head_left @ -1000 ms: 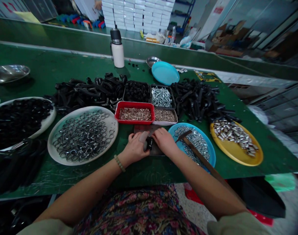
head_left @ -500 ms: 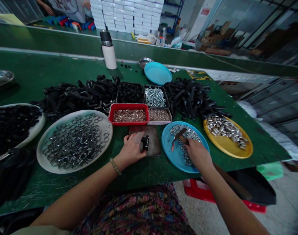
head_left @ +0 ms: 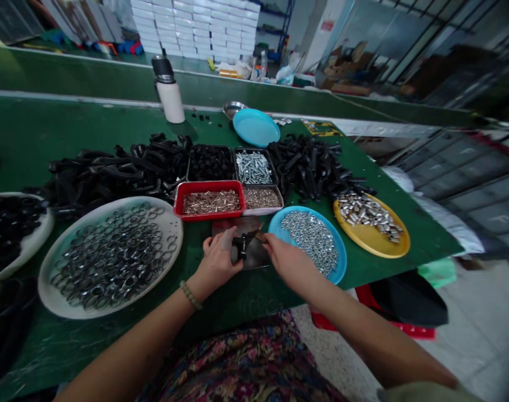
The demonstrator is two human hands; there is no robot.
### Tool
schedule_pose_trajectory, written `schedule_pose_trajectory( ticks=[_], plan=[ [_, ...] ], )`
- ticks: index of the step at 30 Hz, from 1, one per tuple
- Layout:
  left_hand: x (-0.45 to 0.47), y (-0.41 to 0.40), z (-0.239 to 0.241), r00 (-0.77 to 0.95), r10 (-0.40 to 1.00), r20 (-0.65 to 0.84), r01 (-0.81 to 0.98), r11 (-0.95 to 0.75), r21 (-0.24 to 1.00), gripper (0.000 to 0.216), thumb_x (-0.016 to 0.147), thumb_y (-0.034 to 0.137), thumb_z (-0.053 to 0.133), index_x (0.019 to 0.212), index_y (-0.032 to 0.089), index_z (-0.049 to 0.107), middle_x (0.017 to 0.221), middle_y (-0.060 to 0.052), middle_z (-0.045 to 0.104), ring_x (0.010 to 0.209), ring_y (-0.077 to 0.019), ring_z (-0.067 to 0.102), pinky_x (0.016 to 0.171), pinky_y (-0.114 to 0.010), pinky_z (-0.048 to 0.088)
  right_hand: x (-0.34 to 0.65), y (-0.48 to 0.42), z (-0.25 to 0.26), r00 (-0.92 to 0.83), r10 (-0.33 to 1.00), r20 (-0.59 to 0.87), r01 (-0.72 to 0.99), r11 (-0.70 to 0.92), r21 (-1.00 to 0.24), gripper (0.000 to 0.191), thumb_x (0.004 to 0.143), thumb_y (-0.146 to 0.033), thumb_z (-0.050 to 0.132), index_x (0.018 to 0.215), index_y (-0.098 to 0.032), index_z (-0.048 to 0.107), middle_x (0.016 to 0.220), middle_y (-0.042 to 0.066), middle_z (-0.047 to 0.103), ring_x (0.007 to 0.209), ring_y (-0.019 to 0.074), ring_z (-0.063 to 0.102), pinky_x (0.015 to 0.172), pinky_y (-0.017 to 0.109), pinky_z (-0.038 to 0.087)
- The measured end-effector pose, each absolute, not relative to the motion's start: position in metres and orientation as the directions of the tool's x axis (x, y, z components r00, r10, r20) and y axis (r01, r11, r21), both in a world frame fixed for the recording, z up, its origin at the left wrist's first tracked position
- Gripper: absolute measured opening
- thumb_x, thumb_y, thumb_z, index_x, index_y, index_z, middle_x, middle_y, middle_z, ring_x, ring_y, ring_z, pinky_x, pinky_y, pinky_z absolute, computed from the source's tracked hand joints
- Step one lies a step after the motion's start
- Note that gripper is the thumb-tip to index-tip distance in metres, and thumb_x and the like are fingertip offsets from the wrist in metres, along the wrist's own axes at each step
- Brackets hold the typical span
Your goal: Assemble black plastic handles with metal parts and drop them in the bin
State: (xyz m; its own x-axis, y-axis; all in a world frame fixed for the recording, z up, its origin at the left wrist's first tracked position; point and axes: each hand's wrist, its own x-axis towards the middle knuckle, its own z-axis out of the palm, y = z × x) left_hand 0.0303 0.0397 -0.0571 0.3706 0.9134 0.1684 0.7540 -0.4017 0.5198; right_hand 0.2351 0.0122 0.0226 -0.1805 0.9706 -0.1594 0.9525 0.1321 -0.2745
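Observation:
My left hand [head_left: 219, 257] is closed around a small black fitting [head_left: 243, 245], holding it on a dark metal plate [head_left: 258, 258]. A pale wrap covers one finger of that hand. In my right hand [head_left: 286, 254] is a small hammer [head_left: 257, 235] with a brownish handle, pinched by the fingers. Its head is at or just beside the black fitting; whether they touch I cannot tell. Next to my right hand is a blue plate [head_left: 342, 262] of small shiny nuts [head_left: 313, 237]. Behind the plate stand a red tray [head_left: 179, 209] of copper-coloured pins and a tray of tiny metal pieces [head_left: 260, 197].
A white dish [head_left: 49, 287] of metal rings lies left, a yellow plate [head_left: 380, 245] of metal sleeves right. Black lever-like parts [head_left: 107, 173] are heaped behind. Trays of black pieces [head_left: 210, 162] and screws [head_left: 254, 167] stand between heaps. A white bottle [head_left: 171, 100] stands farther back.
My right hand has moved left with the hammer, from over the blue plate of nuts to the black fitting. My left hand still holds the fitting on the plate. The view has shifted slightly.

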Motion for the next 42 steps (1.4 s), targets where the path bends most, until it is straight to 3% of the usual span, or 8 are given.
schedule_pose_trajectory(
  ticks=[7, 12, 15, 21, 24, 26, 30, 42],
  plan=[
    [0.035, 0.049, -0.047, 0.489, 0.860, 0.144, 0.723, -0.492, 0.486, 0.045, 0.079, 0.025, 0.054, 0.124, 0.024, 0.058, 0.124, -0.014, 0.058, 0.116, -0.0323, 0.051, 0.104, -0.055, 0.029, 0.309, 0.005, -0.018, 0.239, 0.970, 0.045, 0.970, -0.241, 0.033, 0.039, 0.098, -0.037, 0.036, 0.133, -0.024, 0.047, 0.105, 0.012, 0.065, 0.076, 0.0229, 0.067, 0.059, 0.030, 0.045],
    [0.030, 0.064, -0.015, 0.284, 0.924, -0.256, 0.106, 0.235, 0.966, 0.042, 0.080, 0.045, 0.050, 0.113, 0.022, 0.061, 0.112, -0.010, 0.065, 0.109, -0.0281, 0.058, 0.097, -0.046, 0.044, 0.376, 0.027, -0.026, 0.212, 0.976, 0.057, 0.977, -0.212, 0.003, 0.034, 0.097, -0.034, 0.039, 0.119, -0.020, 0.060, 0.108, 0.013, 0.063, 0.099, 0.0224, 0.060, 0.082, 0.031, 0.045],
    [0.028, 0.066, 0.007, 0.396, 0.825, -0.403, -0.327, 0.537, 0.777, 0.047, 0.082, 0.054, 0.047, 0.112, 0.021, 0.061, 0.103, -0.011, 0.067, 0.092, -0.0256, 0.065, 0.079, -0.042, 0.055, 0.434, 0.052, -0.017, 0.403, 0.913, 0.067, 0.915, -0.402, -0.023, 0.036, 0.097, -0.022, 0.034, 0.115, -0.010, 0.062, 0.114, 0.020, 0.060, 0.107, 0.0245, 0.057, 0.088, 0.034, 0.042],
    [0.050, 0.055, 0.017, 0.155, 0.911, -0.382, -0.414, 0.411, 0.812, 0.044, 0.066, 0.017, 0.073, 0.104, 0.023, 0.052, 0.081, 0.001, 0.066, 0.072, -0.0138, 0.067, 0.066, -0.025, 0.055, 0.489, 0.075, -0.009, 0.503, 0.864, -0.021, 0.862, -0.503, -0.064, 0.029, 0.087, -0.019, 0.050, 0.106, -0.003, 0.065, 0.108, 0.025, 0.064, 0.099, 0.0285, 0.062, 0.082, 0.036, 0.044],
    [0.059, 0.050, 0.012, 0.083, 0.939, -0.335, -0.406, 0.339, 0.849, 0.058, 0.064, 0.016, 0.073, 0.112, 0.026, 0.043, 0.086, 0.002, 0.067, 0.073, -0.0139, 0.068, 0.069, -0.027, 0.055, 0.468, 0.068, -0.002, 0.511, 0.856, 0.072, 0.845, -0.485, -0.225, 0.036, 0.091, -0.026, 0.043, 0.116, -0.007, 0.060, 0.104, 0.021, 0.065, 0.096, 0.0271, 0.062, 0.081, 0.037, 0.046],
    [0.061, 0.048, 0.008, 0.098, 0.951, -0.293, -0.393, 0.308, 0.867, 0.064, 0.065, 0.016, 0.072, 0.117, 0.027, 0.037, 0.089, 0.002, 0.068, 0.073, -0.0142, 0.068, 0.070, -0.027, 0.055, 0.436, 0.058, 0.005, 0.466, 0.875, 0.129, 0.779, -0.337, -0.529, 0.035, 0.091, -0.033, 0.045, 0.116, -0.014, 0.060, 0.092, 0.012, 0.067, 0.086, 0.0229, 0.064, 0.078, 0.036, 0.049],
    [0.060, 0.044, 0.003, 0.108, 0.972, -0.207, -0.357, 0.232, 0.905, 0.061, 0.067, 0.018, 0.071, 0.117, 0.024, 0.038, 0.092, 0.000, 0.068, 0.073, -0.0123, 0.066, 0.069, -0.025, 0.053, 0.338, 0.031, 0.015, 0.170, 0.984, 0.051, 0.377, -0.017, -0.926, 0.031, 0.084, -0.043, 0.058, 0.106, -0.022, 0.061, 0.071, 0.000, 0.061, 0.063, 0.0164, 0.060, 0.065, 0.033, 0.052],
    [0.036, 0.033, 0.005, 0.035, 0.953, -0.300, -0.476, 0.280, 0.834, 0.048, 0.076, 0.042, 0.068, 0.113, 0.025, 0.043, 0.090, 0.000, 0.063, 0.076, -0.0142, 0.064, 0.074, -0.030, 0.055, 0.211, 0.025, 0.013, -0.062, 0.998, -0.018, -0.001, -0.018, -1.000, 0.021, 0.080, -0.035, 0.067, 0.096, -0.022, 0.065, 0.065, -0.003, 0.065, 0.063, 0.0137, 0.062, 0.067, 0.029, 0.048]
  ],
)
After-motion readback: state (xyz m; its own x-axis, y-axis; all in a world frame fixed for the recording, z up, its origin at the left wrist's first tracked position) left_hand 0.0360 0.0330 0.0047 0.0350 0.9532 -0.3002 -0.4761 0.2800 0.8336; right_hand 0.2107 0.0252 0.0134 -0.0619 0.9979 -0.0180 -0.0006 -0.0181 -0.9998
